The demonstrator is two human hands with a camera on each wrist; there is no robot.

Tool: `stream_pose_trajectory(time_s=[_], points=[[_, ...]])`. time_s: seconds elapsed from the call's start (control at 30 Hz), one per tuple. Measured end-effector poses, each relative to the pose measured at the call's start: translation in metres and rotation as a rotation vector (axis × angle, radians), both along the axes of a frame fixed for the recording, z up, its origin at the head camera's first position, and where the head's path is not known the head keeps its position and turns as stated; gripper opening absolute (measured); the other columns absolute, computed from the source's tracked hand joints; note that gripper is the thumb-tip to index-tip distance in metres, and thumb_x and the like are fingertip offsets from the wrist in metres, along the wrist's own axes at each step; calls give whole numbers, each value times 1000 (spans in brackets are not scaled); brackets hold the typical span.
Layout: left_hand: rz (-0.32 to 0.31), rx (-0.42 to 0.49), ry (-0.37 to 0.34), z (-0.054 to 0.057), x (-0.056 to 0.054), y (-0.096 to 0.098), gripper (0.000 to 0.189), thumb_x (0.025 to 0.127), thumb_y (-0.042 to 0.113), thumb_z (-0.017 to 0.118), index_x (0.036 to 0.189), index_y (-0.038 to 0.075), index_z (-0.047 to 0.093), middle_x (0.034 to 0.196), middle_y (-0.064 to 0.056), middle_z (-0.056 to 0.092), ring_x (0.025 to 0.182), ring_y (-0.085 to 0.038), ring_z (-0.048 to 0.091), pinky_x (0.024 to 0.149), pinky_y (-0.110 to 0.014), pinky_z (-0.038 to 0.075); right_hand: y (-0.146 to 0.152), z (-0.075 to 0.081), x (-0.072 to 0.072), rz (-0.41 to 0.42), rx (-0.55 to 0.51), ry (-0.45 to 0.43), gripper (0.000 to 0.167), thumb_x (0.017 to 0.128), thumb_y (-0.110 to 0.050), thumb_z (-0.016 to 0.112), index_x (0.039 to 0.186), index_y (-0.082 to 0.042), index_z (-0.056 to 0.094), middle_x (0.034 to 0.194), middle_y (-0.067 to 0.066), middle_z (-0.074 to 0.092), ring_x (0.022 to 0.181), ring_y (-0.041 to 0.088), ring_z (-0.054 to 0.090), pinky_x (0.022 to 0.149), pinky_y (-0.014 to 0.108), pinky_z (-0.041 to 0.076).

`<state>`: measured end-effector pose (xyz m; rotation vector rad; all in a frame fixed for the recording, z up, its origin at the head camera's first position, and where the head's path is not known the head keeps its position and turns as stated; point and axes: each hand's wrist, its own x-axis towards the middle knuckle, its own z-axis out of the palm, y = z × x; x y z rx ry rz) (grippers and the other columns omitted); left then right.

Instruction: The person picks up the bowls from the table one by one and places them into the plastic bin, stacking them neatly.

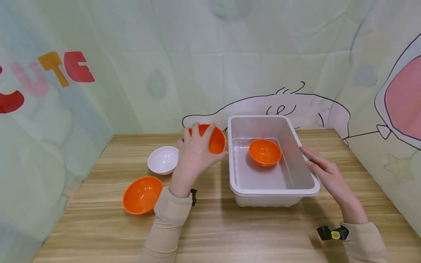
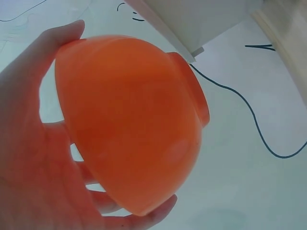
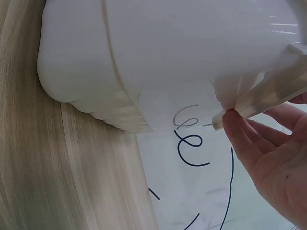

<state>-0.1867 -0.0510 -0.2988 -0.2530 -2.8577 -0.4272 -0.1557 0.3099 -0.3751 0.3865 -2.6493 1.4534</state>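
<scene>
My left hand [image 1: 197,149] grips an orange bowl [image 1: 217,140] by its rim, raised over the table just left of the white plastic tub [image 1: 273,192]. The left wrist view shows this orange bowl [image 2: 129,120] tipped on its side, thumb at one edge and fingertips at the other. Inside the tub sits another orange bowl [image 1: 265,152], upright. On the tub's right rim, my right hand [image 1: 323,170] holds on with thumb and fingers. In the right wrist view the right hand [image 3: 273,148] pinches that rim, beside the tub's outer wall [image 3: 158,43].
A white bowl [image 1: 163,160] stands on the wooden table [image 1: 210,233] left of my left hand. Nearer to me, a further orange bowl [image 1: 143,195] stands by the left forearm. Behind the table hangs a printed cloth backdrop [image 1: 148,80].
</scene>
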Motion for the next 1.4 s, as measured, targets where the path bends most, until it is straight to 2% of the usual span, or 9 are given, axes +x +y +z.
stream_pose_trajectory(time_s=[0.17, 0.43, 0.67, 0.73, 0.83, 0.9, 0.93, 1.1, 1.4], points=[[-5, -10, 1, 6, 1, 6, 83, 76, 62, 68, 145, 27, 40, 147, -20, 32, 130, -43, 31, 95, -58, 40, 0, 0, 0, -9, 7, -9, 46, 103, -29, 43, 148, -21, 38, 156, -8, 34, 131, -17, 28, 97, 7, 29], [-20, -27, 10, 15, 2, 14, 81, 76, 63, 66, 145, 29, 39, 146, -18, 33, 129, -41, 32, 94, -56, 41, 0, 0, 0, -7, 4, 2, 46, 103, -28, 43, 148, -20, 39, 155, -8, 35, 130, -17, 29, 93, 3, 30], [-37, -40, 14, 22, -1, 23, 81, 77, 62, 65, 146, 31, 37, 147, -19, 33, 130, -41, 31, 94, -56, 42, 0, 0, 0, -11, 14, -16, 46, 103, -30, 43, 148, -21, 38, 156, -6, 34, 130, -16, 29, 96, 7, 31], [-35, -45, 16, 23, -2, 26, 82, 76, 62, 65, 146, 31, 37, 148, -18, 33, 130, -41, 31, 94, -54, 42, 0, 0, 1, -13, 16, -20, 46, 103, -30, 42, 148, -22, 38, 156, -5, 33, 131, -15, 29, 104, 14, 33], [-32, -55, 12, 26, -4, 30, 83, 76, 64, 64, 147, 32, 36, 147, -16, 33, 129, -40, 32, 92, -52, 42, 0, -1, 0, -5, -11, -30, 47, 103, -30, 43, 148, -21, 37, 157, -4, 32, 132, -14, 28, 115, 44, 30], [-36, -57, -3, 28, -5, 32, 84, 76, 65, 65, 147, 32, 34, 147, -16, 33, 129, -39, 31, 93, -52, 41, 0, -1, 0, 2, -33, -36, 47, 103, -29, 43, 149, -21, 37, 157, -4, 31, 133, -14, 27, 111, 63, 25], [-41, -55, -13, 29, -5, 34, 85, 75, 65, 65, 148, 32, 34, 147, -16, 32, 129, -39, 31, 93, -52, 41, 0, -1, 0, 5, -44, -39, 47, 103, -29, 43, 149, -20, 37, 157, -4, 31, 133, -14, 27, 107, 69, 22], [-65, -53, -52, 32, -7, 41, 87, 75, 66, 65, 148, 33, 31, 150, -17, 30, 131, -39, 29, 97, -54, 38, 0, -1, -1, 11, -56, -36, 47, 103, -29, 43, 149, -20, 37, 158, -3, 31, 133, -14, 26, 106, 71, 20], [-103, -50, -54, 38, -11, 52, 86, 76, 68, 63, 148, 33, 33, 148, -15, 32, 129, -36, 30, 94, -51, 41, 1, -1, -1, -4, -14, -35, 47, 103, -30, 42, 149, -22, 37, 158, -3, 31, 133, -14, 28, 109, 65, 26]])
